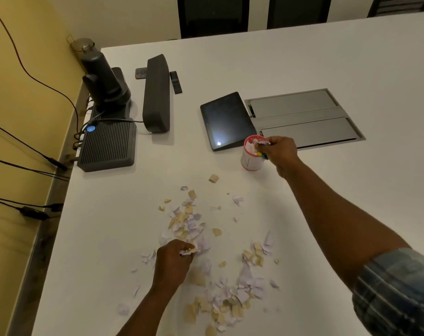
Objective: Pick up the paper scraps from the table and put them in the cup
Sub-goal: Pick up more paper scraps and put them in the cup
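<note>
Several white and tan paper scraps [189, 224] lie scattered over the near part of the white table [327, 69]. A white cup with a red rim [249, 161] stands further back, near a tablet, with scraps inside it. My right hand [280, 152] is at the cup's right rim, its fingers curled round a bunch of scraps held over the opening. My left hand [173, 261] is down in the middle of the pile and pinches a clump of scraps at its fingertips.
A dark tablet [226, 120] lies just behind the cup, beside a grey cable hatch [303, 117] set in the table. At the left edge stand a router [108, 146], a speaker bar [156, 93] and a camera [104, 78], with cables along the yellow wall.
</note>
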Demonstrator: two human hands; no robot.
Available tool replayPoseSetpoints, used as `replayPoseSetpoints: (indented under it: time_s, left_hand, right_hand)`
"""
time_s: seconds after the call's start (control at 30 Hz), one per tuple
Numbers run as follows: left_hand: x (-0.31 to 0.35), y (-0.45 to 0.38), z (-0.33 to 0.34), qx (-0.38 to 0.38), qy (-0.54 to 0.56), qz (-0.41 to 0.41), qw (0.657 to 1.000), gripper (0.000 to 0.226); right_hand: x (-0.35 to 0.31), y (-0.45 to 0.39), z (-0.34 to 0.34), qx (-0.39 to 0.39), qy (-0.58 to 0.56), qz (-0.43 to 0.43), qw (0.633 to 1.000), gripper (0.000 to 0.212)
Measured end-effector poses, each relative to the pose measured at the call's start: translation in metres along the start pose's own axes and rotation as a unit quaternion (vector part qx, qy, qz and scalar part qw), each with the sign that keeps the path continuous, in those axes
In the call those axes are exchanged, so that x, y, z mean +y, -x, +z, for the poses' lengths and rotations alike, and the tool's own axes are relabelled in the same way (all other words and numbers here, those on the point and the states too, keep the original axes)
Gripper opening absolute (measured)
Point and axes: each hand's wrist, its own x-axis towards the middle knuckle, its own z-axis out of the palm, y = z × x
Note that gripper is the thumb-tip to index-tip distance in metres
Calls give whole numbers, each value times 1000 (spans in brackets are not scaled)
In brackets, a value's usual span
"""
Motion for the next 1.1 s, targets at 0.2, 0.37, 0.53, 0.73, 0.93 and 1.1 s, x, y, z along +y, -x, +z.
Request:
replayPoseSetpoints:
  time_s: [0.2,0.37,0.53,0.73,0.93,1.1]
  left_hand:
    - [-11,-5,0,4,18,-41,999,13]
    - [-15,-12,-1,10,16,-36,999,15]
    - [-11,-17,0,6,24,-39,999,14]
    - [-2,-21,4,-8,26,-40,999,15]
    - [11,-28,3,-9,22,-28,999,21]
    - [23,-40,5,-13,37,-28,999,18]
  right_hand:
    - [-11,-54,15,18,230,-61,971,33]
    - [-12,-65,34,-34,418,-73,905,39]
    - [-19,-58,38,-38,483,-72,872,31]
    - [-19,-56,38,-37,496,-63,865,35]
    - [-13,-61,36,-68,471,-40,879,37]
    - [4,-38,19,59,422,-225,876,21]
